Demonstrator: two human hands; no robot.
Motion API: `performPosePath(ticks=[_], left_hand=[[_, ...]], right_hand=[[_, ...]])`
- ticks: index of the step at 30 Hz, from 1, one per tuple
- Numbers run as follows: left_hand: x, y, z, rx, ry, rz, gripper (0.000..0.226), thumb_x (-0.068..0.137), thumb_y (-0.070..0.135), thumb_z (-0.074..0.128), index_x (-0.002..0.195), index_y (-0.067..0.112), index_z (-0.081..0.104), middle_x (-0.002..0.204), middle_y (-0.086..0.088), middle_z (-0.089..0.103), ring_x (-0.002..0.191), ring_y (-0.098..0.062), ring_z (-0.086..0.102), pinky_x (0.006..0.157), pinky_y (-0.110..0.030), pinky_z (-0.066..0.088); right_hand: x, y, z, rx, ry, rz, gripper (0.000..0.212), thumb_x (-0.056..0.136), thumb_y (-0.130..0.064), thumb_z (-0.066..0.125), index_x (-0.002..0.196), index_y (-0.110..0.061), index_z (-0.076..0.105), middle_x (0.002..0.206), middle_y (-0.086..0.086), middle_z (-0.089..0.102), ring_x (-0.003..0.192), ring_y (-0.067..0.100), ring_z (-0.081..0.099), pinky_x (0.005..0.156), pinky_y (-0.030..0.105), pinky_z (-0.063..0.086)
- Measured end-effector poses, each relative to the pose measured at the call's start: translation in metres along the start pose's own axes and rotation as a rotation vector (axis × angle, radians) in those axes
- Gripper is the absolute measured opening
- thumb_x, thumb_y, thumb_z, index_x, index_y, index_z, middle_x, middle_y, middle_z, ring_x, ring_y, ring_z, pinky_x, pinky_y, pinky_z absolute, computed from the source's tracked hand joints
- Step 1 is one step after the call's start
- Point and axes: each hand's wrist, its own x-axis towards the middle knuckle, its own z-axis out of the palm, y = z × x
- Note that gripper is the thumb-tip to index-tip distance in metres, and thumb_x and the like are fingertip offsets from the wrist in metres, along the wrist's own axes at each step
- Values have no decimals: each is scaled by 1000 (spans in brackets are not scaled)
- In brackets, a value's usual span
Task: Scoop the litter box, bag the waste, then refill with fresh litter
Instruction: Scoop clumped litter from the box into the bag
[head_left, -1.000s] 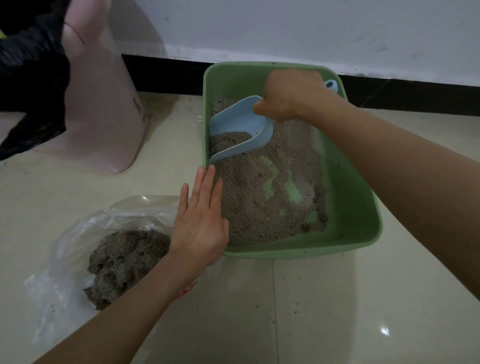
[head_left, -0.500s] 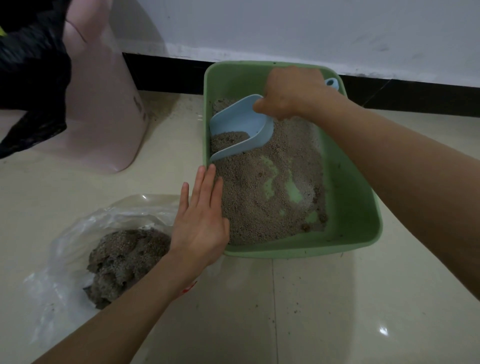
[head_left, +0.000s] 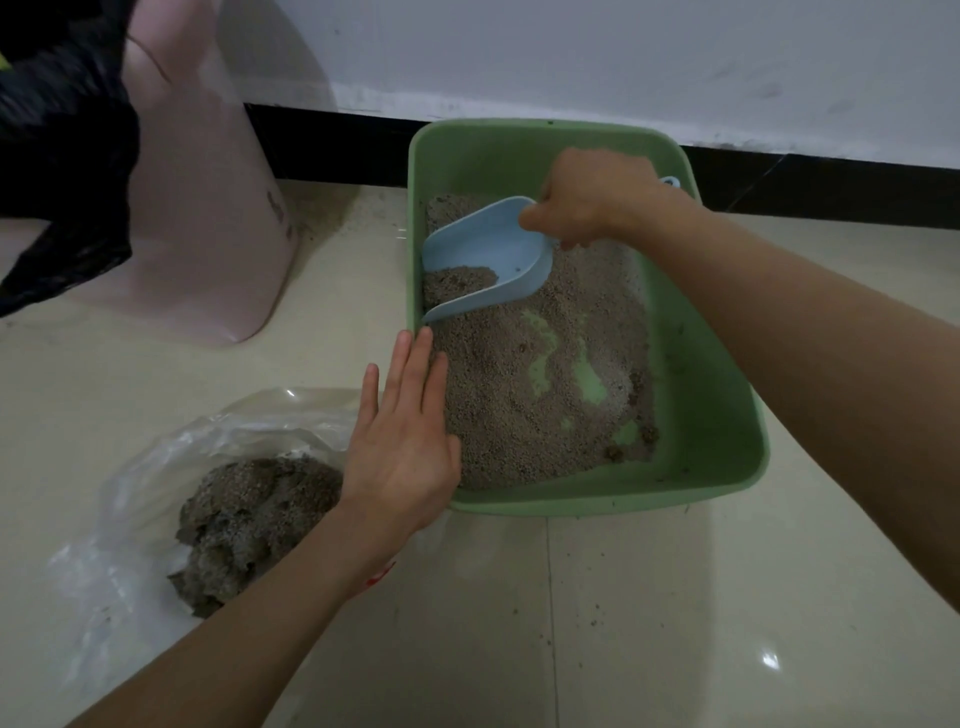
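Green litter box (head_left: 727, 415) on the tiled floor (head_left: 675, 623), its far end at the wall's dark skirting. Inside it, grey litter (head_left: 519, 405) is spread thin, with bare green patches. Right hand (head_left: 587, 200), fingers curled round the handle, holds the blue scoop (head_left: 493, 244) at the box's far left corner; its mouth holds some litter. Left hand (head_left: 402, 441), fingers straight and together, rests flat on the box's near left rim. Left of the box, a clear bag (head_left: 130, 493) holds clumped waste (head_left: 244, 519); beyond it stands a pink bin (head_left: 208, 208).
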Motion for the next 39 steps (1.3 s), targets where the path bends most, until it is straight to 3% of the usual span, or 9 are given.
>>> performPosePath(ticks=[3, 10, 13, 16, 20, 27, 32, 35, 39], left_hand=[[0, 0, 1, 16, 16, 2, 72, 78, 25, 38, 144, 2, 21, 157, -11, 0, 142, -18, -13, 115, -43, -3], [0, -1, 3, 17, 32, -2, 74, 74, 24, 38, 143, 1, 26, 156, -11, 6, 143, -20, -6, 115, -44, 2], [0, -1, 4, 17, 23, 1, 73, 75, 23, 37, 143, 1, 24, 157, -11, 3, 143, -20, -8, 115, -44, 1], [0, -1, 4, 22, 20, 2, 73, 76, 24, 37, 144, 2, 23, 157, -11, 1, 143, -20, -10, 115, -44, -1], [0, -1, 4, 19, 25, 2, 73, 75, 22, 38, 143, 1, 25, 156, -11, 4, 143, -20, -8, 115, -45, 2], [-1, -1, 1, 38, 10, 7, 73, 77, 29, 23, 146, 4, 17, 157, -9, -4, 141, -16, -16, 115, -41, -5], [-1, 0, -4, 74, -53, -4, 70, 87, 23, 37, 147, 6, 5, 155, -7, -17, 138, -17, -25, 115, -40, -10], [0, 1, -6, 87, -84, -20, 73, 89, 22, 40, 148, 7, -1, 154, -6, -21, 137, -16, -29, 116, -40, -10], [2, 1, -8, 98, -135, -12, 72, 91, 25, 35, 147, 7, -7, 153, -7, -23, 139, -20, -26, 117, -41, -6]], right_hand=[[3, 5, 5, 34, -16, 8, 41, 91, -40, 46, 104, -9, 69, 87, 7, 72, 78, 21, 63, 77, 32, 47], [12, 20, 30, 178, -92, 44, 38, 92, -34, 48, 105, -4, 68, 78, 8, 67, 67, 20, 60, 76, 33, 52], [13, 24, 41, 193, -103, 37, 34, 91, -31, 48, 86, -2, 66, 69, 7, 58, 63, 22, 53, 64, 28, 44], [9, 33, 55, 228, -77, 49, 34, 91, -29, 47, 61, -11, 47, 59, 5, 44, 59, 20, 40, 54, 26, 29], [-3, 51, 77, 435, -61, 75, 27, 91, -21, 47, 78, 0, 57, 73, 13, 50, 66, 19, 43, 60, 28, 29], [-31, 54, 101, 756, -14, 174, 22, 92, -14, 44, 72, -8, 48, 64, 2, 43, 54, 11, 34, 48, 22, 27], [-56, 53, 100, 901, 64, 244, 25, 94, -12, 41, 70, -9, 46, 63, 0, 40, 52, 10, 32, 35, 10, 24], [-71, 54, 96, 931, 109, 263, 22, 94, -11, 42, 73, -7, 49, 65, 2, 40, 52, 10, 31, 34, 11, 22], [-93, 56, 85, 862, 152, 264, 35, 91, -10, 45, 57, -15, 42, 55, -1, 42, 47, 10, 33, 39, 14, 27]])
